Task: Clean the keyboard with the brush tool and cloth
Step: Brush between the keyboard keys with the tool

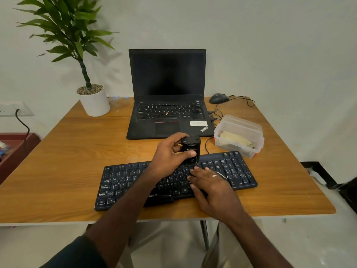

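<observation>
A dusty black keyboard [125, 182] lies across the near part of the wooden table [77, 151]. My left hand [170, 155] grips a black brush tool [191, 149], held upright with its lower end down on the keys near the keyboard's upper middle. My right hand [210, 182] rests flat on the keys right of centre, fingers spread, fingertips close to the tool's base; it wears a ring. A beige cloth [236, 140] lies folded inside a clear plastic box [257, 132] behind the keyboard's right end.
An open black laptop [168, 105] stands behind the keyboard. A wired mouse [218, 98] and its cables lie at the back right. A potted plant in a white pot [94, 102] stands at the back left. The table's front edge runs just below the keyboard.
</observation>
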The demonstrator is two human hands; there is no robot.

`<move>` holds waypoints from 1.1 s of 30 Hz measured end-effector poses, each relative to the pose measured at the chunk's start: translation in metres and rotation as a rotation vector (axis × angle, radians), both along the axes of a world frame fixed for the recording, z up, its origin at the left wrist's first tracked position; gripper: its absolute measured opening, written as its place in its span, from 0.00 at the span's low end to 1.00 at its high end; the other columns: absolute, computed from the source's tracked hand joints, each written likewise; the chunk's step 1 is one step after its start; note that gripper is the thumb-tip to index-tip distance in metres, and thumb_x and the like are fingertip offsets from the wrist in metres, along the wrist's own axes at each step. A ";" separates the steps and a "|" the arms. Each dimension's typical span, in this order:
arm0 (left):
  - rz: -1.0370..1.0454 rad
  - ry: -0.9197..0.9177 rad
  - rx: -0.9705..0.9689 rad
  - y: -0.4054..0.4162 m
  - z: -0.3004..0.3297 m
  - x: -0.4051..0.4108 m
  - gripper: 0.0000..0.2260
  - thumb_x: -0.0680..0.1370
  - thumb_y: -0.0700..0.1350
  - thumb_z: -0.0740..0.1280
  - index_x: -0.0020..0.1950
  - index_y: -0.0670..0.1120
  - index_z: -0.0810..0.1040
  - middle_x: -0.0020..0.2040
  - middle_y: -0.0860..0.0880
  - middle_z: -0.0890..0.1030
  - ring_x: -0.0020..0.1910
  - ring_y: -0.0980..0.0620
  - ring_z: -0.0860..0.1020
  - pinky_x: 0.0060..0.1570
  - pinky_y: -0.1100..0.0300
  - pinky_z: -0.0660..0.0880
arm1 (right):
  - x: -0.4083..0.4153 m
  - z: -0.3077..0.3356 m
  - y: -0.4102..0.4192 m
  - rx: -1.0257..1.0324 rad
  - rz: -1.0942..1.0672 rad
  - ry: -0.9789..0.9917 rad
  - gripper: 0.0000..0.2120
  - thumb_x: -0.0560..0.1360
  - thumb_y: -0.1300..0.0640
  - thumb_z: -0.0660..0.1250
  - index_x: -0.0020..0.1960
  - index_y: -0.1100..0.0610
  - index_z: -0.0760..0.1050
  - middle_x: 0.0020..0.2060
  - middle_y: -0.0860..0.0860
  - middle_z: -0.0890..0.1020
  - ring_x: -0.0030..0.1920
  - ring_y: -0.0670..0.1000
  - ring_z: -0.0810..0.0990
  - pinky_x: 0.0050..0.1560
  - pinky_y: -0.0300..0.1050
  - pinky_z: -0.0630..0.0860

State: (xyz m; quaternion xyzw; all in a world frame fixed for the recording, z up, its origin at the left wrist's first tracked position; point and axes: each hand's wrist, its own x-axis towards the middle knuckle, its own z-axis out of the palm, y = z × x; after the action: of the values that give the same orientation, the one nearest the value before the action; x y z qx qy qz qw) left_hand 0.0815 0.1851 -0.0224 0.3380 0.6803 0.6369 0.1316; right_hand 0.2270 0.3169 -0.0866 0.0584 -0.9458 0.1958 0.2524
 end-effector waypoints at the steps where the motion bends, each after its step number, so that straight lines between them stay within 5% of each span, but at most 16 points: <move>1: 0.000 0.019 -0.026 -0.005 -0.001 -0.002 0.17 0.73 0.35 0.76 0.58 0.47 0.79 0.53 0.49 0.84 0.53 0.51 0.84 0.53 0.56 0.81 | 0.000 0.000 0.000 0.001 0.003 0.000 0.15 0.80 0.52 0.63 0.62 0.55 0.82 0.63 0.51 0.82 0.68 0.48 0.76 0.69 0.54 0.73; 7: 0.092 0.146 -0.074 -0.030 0.003 -0.017 0.17 0.71 0.36 0.78 0.57 0.46 0.80 0.52 0.51 0.83 0.54 0.53 0.83 0.58 0.56 0.80 | 0.000 0.003 -0.001 -0.014 0.013 -0.014 0.16 0.80 0.52 0.62 0.62 0.55 0.82 0.63 0.51 0.82 0.68 0.48 0.76 0.69 0.54 0.73; 17: 0.068 -0.057 0.064 0.004 -0.003 0.011 0.16 0.72 0.36 0.77 0.56 0.49 0.80 0.53 0.48 0.85 0.55 0.48 0.84 0.59 0.43 0.80 | 0.032 0.012 0.056 -0.158 -0.059 0.076 0.12 0.78 0.55 0.67 0.57 0.56 0.84 0.58 0.48 0.84 0.63 0.42 0.79 0.64 0.51 0.77; 26: -0.017 -0.003 0.019 0.049 0.001 0.022 0.18 0.71 0.34 0.77 0.55 0.49 0.79 0.52 0.54 0.84 0.54 0.55 0.83 0.53 0.59 0.81 | 0.032 0.006 0.059 -0.159 -0.044 0.047 0.10 0.76 0.57 0.70 0.56 0.55 0.85 0.57 0.46 0.85 0.64 0.40 0.78 0.69 0.47 0.73; 33: 0.067 0.076 0.054 0.056 0.001 0.022 0.18 0.71 0.37 0.78 0.57 0.49 0.80 0.55 0.53 0.84 0.55 0.55 0.83 0.56 0.57 0.81 | 0.034 0.006 0.058 -0.172 -0.050 0.044 0.10 0.76 0.58 0.70 0.57 0.55 0.85 0.57 0.46 0.85 0.65 0.40 0.77 0.69 0.47 0.73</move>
State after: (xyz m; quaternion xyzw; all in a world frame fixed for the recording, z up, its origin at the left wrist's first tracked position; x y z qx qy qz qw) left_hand 0.1038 0.2414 -0.0211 0.3424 0.6783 0.6457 0.0755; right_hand 0.2605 0.3749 -0.0804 0.0172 -0.9209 0.2686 0.2820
